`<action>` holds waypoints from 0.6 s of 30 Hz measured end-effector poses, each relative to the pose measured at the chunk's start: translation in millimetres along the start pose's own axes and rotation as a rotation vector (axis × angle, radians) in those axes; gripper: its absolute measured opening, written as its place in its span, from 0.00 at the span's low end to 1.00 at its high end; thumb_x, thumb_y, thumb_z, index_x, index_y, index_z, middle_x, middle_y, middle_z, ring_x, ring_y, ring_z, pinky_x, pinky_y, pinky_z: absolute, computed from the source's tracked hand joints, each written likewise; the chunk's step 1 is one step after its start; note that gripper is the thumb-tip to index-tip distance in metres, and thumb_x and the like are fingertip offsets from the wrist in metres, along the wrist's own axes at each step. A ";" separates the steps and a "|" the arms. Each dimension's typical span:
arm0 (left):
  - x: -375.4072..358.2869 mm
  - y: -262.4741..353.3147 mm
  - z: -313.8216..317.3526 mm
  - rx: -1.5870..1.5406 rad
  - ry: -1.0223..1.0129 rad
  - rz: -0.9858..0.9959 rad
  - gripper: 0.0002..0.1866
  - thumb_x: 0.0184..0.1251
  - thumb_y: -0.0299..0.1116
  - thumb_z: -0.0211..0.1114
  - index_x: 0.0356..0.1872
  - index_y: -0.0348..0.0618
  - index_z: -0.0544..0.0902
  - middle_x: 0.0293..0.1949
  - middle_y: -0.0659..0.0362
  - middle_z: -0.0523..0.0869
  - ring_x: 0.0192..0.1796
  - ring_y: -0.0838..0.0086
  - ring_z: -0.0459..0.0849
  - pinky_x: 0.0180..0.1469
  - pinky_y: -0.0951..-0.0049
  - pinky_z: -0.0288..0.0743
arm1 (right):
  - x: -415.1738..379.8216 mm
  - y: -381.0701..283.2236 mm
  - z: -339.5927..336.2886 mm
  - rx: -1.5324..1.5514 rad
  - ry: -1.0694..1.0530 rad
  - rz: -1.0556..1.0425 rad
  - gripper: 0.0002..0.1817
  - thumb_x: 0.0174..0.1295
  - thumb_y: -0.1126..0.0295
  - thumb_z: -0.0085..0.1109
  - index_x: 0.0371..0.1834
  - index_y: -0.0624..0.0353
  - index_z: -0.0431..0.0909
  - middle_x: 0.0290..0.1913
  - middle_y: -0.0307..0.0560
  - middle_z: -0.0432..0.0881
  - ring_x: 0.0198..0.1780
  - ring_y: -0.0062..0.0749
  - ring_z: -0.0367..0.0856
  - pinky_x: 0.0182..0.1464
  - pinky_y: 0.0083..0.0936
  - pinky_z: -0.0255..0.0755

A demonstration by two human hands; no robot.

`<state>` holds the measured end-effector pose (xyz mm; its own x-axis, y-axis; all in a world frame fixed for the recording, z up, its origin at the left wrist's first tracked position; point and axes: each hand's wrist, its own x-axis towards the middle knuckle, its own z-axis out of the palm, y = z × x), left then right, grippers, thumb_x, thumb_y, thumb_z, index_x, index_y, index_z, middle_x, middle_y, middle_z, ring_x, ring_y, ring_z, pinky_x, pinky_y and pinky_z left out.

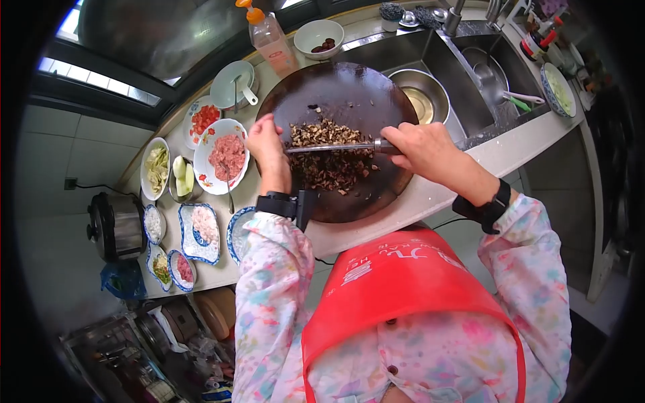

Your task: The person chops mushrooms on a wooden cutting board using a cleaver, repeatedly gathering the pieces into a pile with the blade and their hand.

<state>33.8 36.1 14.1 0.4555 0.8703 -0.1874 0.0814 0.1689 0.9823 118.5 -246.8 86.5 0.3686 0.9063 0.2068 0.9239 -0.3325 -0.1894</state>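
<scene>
My right hand [423, 151] grips the handle of a kitchen knife [329, 147], its blade seen edge-on. The blade lies across a heap of finely chopped brown pieces [329, 173], possibly mushroom, on a round dark cutting board [383, 94]. At the blade's far end is my left hand [269, 148], its fingers curled together near the board's left edge. Whether those fingers touch the blade or pinch a small piece is hidden. Chopped bits lie on both sides of the blade.
Left of the board stand a bowl of minced meat [227, 156], a plate of diced red pieces [203, 121] and several small dishes. Behind are a pump bottle [272, 43] and a white bowl [319, 37]. To the right, the sink [440, 74] holds a metal basin [422, 97].
</scene>
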 end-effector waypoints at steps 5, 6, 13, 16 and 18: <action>-16.8 -28.3 18.6 0.184 0.226 0.280 0.12 0.56 0.26 0.55 0.38 0.32 0.82 0.20 0.61 0.79 0.22 0.80 0.76 0.26 0.80 0.68 | -21.5 21.4 51.9 0.004 -0.063 0.084 0.16 0.46 0.63 0.66 0.33 0.54 0.70 0.25 0.46 0.79 0.30 0.43 0.81 0.30 0.36 0.74; -13.6 -25.7 14.5 0.171 0.156 0.212 0.11 0.56 0.26 0.55 0.38 0.32 0.82 0.19 0.62 0.79 0.22 0.80 0.75 0.25 0.80 0.67 | -16.9 25.5 49.4 0.000 -0.058 0.078 0.16 0.46 0.63 0.66 0.33 0.54 0.70 0.25 0.46 0.79 0.30 0.43 0.81 0.30 0.36 0.74; -5.6 -27.2 -16.6 0.040 0.186 0.087 0.09 0.57 0.26 0.56 0.35 0.32 0.81 0.21 0.61 0.79 0.21 0.81 0.74 0.25 0.80 0.67 | 13.2 10.1 17.3 -0.037 -0.184 0.008 0.14 0.46 0.63 0.64 0.33 0.55 0.71 0.25 0.48 0.81 0.29 0.45 0.82 0.30 0.37 0.75; -20.7 -30.9 -1.1 0.188 0.317 0.343 0.11 0.56 0.26 0.56 0.38 0.32 0.82 0.21 0.60 0.80 0.24 0.79 0.77 0.28 0.77 0.70 | -8.2 20.4 50.9 0.003 -0.083 0.043 0.14 0.45 0.64 0.64 0.32 0.55 0.72 0.24 0.48 0.80 0.29 0.45 0.82 0.30 0.37 0.75; -20.9 -19.2 -1.1 0.257 0.211 0.211 0.12 0.56 0.26 0.56 0.40 0.33 0.82 0.21 0.59 0.81 0.23 0.79 0.77 0.27 0.78 0.70 | -7.2 24.9 55.1 -0.004 -0.061 0.066 0.13 0.44 0.65 0.64 0.31 0.55 0.72 0.23 0.49 0.80 0.29 0.45 0.82 0.30 0.38 0.75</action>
<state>21.8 15.2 -0.9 0.2963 0.9539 0.0482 0.2367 -0.1222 0.9639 133.2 -247.1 27.4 0.4218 0.8966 0.1349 0.8983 -0.3931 -0.1964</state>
